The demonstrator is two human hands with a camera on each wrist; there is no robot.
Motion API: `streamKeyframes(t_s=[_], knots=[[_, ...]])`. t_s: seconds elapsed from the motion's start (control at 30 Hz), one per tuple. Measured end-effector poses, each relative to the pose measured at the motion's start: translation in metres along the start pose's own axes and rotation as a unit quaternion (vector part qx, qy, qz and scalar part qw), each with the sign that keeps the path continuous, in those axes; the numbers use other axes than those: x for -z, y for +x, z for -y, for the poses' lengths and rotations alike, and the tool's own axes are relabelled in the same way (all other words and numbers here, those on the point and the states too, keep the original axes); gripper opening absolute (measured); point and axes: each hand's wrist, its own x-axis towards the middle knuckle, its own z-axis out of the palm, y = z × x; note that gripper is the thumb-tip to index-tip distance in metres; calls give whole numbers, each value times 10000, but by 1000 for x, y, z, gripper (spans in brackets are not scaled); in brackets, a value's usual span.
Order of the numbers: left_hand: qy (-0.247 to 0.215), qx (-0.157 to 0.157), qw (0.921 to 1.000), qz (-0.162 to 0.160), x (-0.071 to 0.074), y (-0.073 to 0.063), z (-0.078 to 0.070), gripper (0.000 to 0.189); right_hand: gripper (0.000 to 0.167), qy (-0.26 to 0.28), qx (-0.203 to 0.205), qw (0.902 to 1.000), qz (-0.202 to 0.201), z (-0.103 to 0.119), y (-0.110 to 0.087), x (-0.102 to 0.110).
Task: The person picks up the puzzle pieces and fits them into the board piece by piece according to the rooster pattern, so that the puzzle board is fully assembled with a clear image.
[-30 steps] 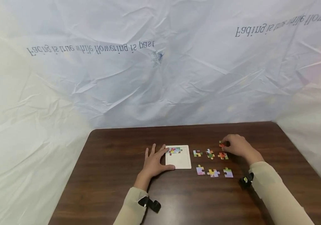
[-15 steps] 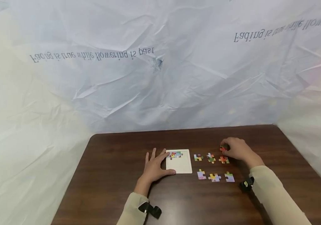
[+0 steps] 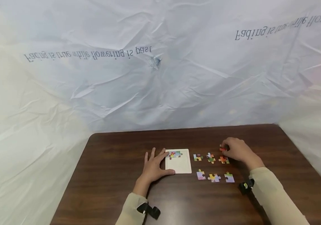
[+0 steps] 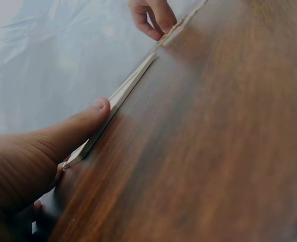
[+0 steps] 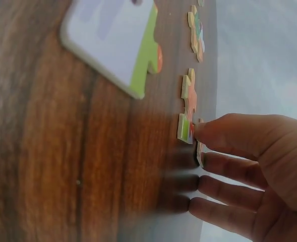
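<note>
My left hand [image 3: 151, 168] lies spread at the left side of a white puzzle tray [image 3: 180, 165]; its thumb rests on the near edge and its index finger touches the far left corner. In the left wrist view the straight thumb [image 4: 82, 123] presses on the tray's rim. Joined colourful pieces [image 3: 175, 154] sit in the tray's upper part. My right hand [image 3: 237, 149] pinches a red and green puzzle piece [image 3: 222, 148] at the far right, its thumb and index fingertip on it. In the right wrist view the fingers partly hide that piece [image 5: 199, 151].
Between the tray and my right hand, loose puzzle pieces lie in two rows, among them an orange one [image 3: 223, 160], a yellow one [image 3: 214, 178] and a lilac-and-green one [image 3: 229, 177]. The dark wooden table [image 3: 115, 175] ends at a pale printed sheet [image 3: 160, 93] behind.
The head view has tilted slightly. Both hands stay about where they were, the left at the tray and the right at the far right piece.
</note>
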Motion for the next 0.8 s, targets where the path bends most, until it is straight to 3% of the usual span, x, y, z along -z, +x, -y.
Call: streamKeyframes(t_s=[0.33,0.6,0.8], knots=[[-16,-10,9999,145,-4,-15,3,94,16,185,-177,9995,204,12,-12,-13],[1,-18,10000,53,2,-3,2,93,21,148,-303,9994,74,17,-3,-5],[-35,46,9999,116,7,-1,0,94,32,164,-384,9990,-144,35,5,0]])
